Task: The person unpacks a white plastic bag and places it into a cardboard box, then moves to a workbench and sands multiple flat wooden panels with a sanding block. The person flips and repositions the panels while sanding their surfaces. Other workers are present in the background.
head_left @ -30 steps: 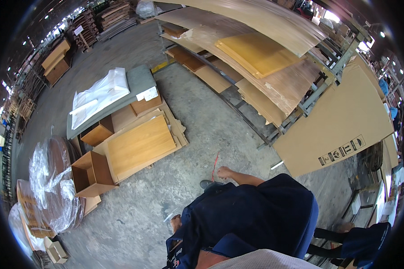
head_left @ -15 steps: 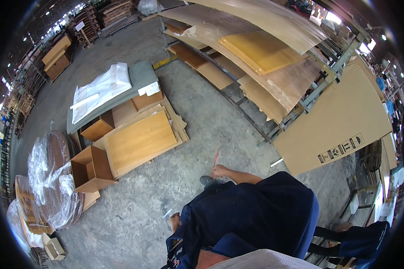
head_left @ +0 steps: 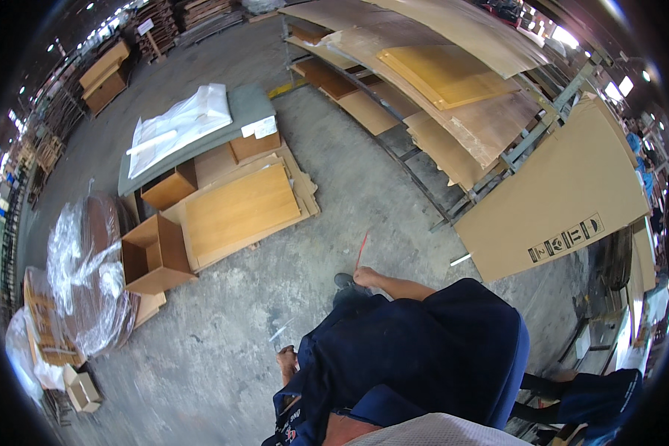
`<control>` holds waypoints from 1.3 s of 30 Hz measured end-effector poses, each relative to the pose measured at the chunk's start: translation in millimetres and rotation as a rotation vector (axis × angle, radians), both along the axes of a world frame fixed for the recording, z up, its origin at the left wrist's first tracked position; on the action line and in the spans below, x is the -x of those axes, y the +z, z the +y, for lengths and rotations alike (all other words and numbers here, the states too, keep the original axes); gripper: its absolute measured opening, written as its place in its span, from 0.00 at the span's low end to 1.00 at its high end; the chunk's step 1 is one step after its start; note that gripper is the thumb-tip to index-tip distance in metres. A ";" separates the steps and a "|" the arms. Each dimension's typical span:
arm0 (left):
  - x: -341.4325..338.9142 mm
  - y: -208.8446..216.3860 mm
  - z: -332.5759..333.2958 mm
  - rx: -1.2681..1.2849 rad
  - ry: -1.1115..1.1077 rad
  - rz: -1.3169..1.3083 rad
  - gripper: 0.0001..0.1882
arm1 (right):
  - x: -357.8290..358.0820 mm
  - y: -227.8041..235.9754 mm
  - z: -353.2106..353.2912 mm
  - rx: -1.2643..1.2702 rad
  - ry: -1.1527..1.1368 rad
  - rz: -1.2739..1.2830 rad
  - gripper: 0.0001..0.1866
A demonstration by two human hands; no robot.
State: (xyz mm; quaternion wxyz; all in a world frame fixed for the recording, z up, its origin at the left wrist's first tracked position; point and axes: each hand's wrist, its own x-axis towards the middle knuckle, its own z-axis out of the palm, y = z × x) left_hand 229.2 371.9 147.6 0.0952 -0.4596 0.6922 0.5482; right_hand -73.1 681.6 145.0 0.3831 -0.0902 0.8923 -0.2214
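Observation:
My right hand is closed around a thin red strip, whose free end rises past my fingers over the concrete floor. Down by my left side, my left hand has its fingers curled. What it holds, if anything, is too small to make out. A narrow whitish strip shows just beyond that hand, apart from it and seemingly on the floor. The toe of my dark shoe appears beside my right hand.
Ahead to the left lie a yellowish wooden panel on cardboard, an open brown wooden box and film-wrapped round pieces. A metal rack with boards and a large cardboard sheet stand right. A co-worker is behind at right.
The view has shifted slightly, so the furniture sits a little further right. My left hand has moved a little away from the whitish strip. My right hand keeps hold of the red strip.

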 end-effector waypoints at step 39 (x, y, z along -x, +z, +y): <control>-426.5 32.7 -192.0 -0.139 1.810 -0.120 0.15 | -428.4 -2.1 -841.2 0.187 1.240 -0.414 0.14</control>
